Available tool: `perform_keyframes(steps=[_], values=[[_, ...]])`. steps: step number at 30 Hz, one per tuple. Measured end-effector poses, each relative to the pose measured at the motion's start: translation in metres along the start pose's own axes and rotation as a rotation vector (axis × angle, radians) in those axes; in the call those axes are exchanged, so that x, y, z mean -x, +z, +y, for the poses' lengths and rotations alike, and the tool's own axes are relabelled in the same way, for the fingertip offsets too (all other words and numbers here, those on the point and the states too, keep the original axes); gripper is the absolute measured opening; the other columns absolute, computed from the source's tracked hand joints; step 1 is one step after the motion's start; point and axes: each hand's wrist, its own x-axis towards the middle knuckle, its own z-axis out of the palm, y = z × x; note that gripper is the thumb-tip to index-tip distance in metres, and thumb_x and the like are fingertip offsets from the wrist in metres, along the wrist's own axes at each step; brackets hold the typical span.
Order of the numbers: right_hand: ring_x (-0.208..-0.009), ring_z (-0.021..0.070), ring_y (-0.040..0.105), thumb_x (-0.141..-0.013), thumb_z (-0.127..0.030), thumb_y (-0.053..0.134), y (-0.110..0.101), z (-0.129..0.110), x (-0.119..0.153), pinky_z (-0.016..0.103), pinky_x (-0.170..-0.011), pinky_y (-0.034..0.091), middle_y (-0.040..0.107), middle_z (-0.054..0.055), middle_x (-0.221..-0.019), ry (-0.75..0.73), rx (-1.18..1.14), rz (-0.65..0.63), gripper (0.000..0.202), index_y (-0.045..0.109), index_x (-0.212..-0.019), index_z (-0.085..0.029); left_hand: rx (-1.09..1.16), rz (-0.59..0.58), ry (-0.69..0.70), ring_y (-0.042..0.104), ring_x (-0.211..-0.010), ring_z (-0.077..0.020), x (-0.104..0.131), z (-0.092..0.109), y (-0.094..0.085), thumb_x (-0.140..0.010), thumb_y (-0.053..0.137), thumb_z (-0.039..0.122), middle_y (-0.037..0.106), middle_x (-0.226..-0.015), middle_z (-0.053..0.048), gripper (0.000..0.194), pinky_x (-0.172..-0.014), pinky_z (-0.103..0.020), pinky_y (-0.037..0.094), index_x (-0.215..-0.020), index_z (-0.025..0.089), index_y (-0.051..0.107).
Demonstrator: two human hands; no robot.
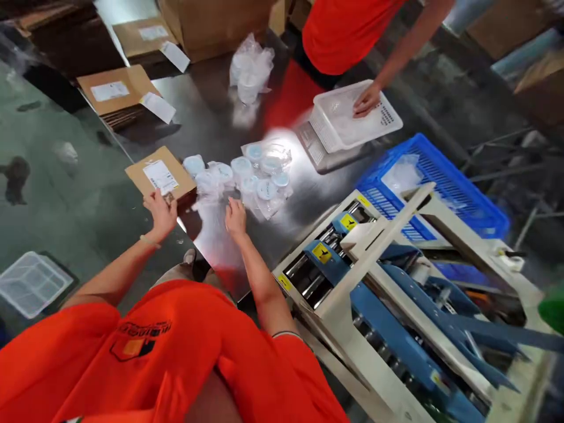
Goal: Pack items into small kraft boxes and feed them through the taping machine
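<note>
My left hand [161, 212] is at the near edge of a flat cardboard box [154, 170] with a white label, its fingers bent by the label; whether something small is between them is too blurred to tell. Over the steel table [211, 229], my right hand [235, 216] has its fingers curled together beside the bagged items; anything between the fingertips is too small to make out. Several clear plastic bags holding round pieces with pale blue tops [267, 189] lie just beyond my right hand, reaching left to the box.
Labelled cardboard stacks [110, 91] line the left table edge. More bagged pieces [249, 70] stand at the back. A co-worker's hand [367, 100] is in a white basket [326, 126]. A roller machine [326, 252] and blue crate [467, 194] are right.
</note>
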Motion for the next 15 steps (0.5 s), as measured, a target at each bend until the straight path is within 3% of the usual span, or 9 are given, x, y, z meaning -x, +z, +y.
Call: perform_keyframes(steps=[2,4,6,8,11,15], values=[[-0.131,0.0299,0.065,-0.107,-0.019,0.051,0.027,-0.046,-0.055,0.047,-0.119,0.054,0.07,0.019,-0.14,-0.078,0.0,-0.097,0.045,0.067,-0.149,-0.015,-0.026,0.008,-0.214,0.047,-0.147,-0.0439,-0.014,-0.022,-0.021,-0.092,0.069,0.025,0.045,-0.15,-0.025,0.057,-0.128,-0.068,0.038,-0.146,0.008,0.056],[-0.138,0.0317,0.062,-0.106,-0.022,0.056,0.052,-0.087,-0.094,0.048,-0.121,0.053,0.066,0.02,-0.149,-0.08,0.032,-0.188,0.043,0.066,-0.148,-0.015,0.011,-0.039,-0.291,0.051,-0.141,-0.04,-0.021,-0.031,-0.029,-0.092,0.069,0.025,0.047,-0.143,-0.02,0.042,-0.124,-0.064,0.044,-0.132,0.014,0.063],[-0.141,0.034,0.06,-0.106,-0.026,0.061,0.07,-0.117,-0.116,0.051,-0.12,0.054,0.065,0.021,-0.15,-0.027,0.085,-0.285,0.037,0.067,-0.141,-0.016,0.06,-0.09,-0.294,0.053,-0.135,-0.0379,-0.024,-0.032,-0.029,-0.091,0.069,0.025,0.048,-0.136,-0.017,0.033,-0.12,-0.061,0.049,-0.122,0.018,0.065],[-0.141,0.0347,0.06,-0.104,-0.028,0.064,0.075,-0.132,-0.126,0.052,-0.119,0.055,0.066,0.02,-0.147,0.037,0.11,-0.331,0.029,0.068,-0.131,-0.018,0.1,-0.128,-0.298,0.052,-0.134,-0.0385,-0.02,-0.03,-0.027,-0.089,0.068,0.025,0.047,-0.135,-0.016,0.034,-0.117,-0.062,0.05,-0.122,0.02,0.064],[-0.123,0.0296,0.067,-0.104,-0.032,0.063,0.051,-0.127,-0.122,0.047,-0.11,0.059,0.073,0.013,-0.13,0.089,-0.053,-0.241,0.024,0.066,-0.125,-0.021,0.142,-0.152,-0.235,0.051,-0.136,-0.0402,-0.003,-0.026,-0.028,-0.086,0.069,0.025,0.046,-0.137,-0.015,0.046,-0.116,-0.064,0.051,-0.132,0.023,0.062],[-0.095,0.023,0.07,-0.105,-0.043,0.06,-0.038,-0.078,-0.075,0.037,-0.095,0.061,0.076,0.003,-0.101,0.0,-0.342,-0.073,0.03,0.068,-0.124,-0.022,0.111,-0.184,0.085,0.05,-0.143,-0.0433,0.024,-0.008,-0.043,-0.091,0.072,0.03,0.047,-0.146,-0.021,0.061,-0.12,-0.065,0.047,-0.149,0.02,0.059]])
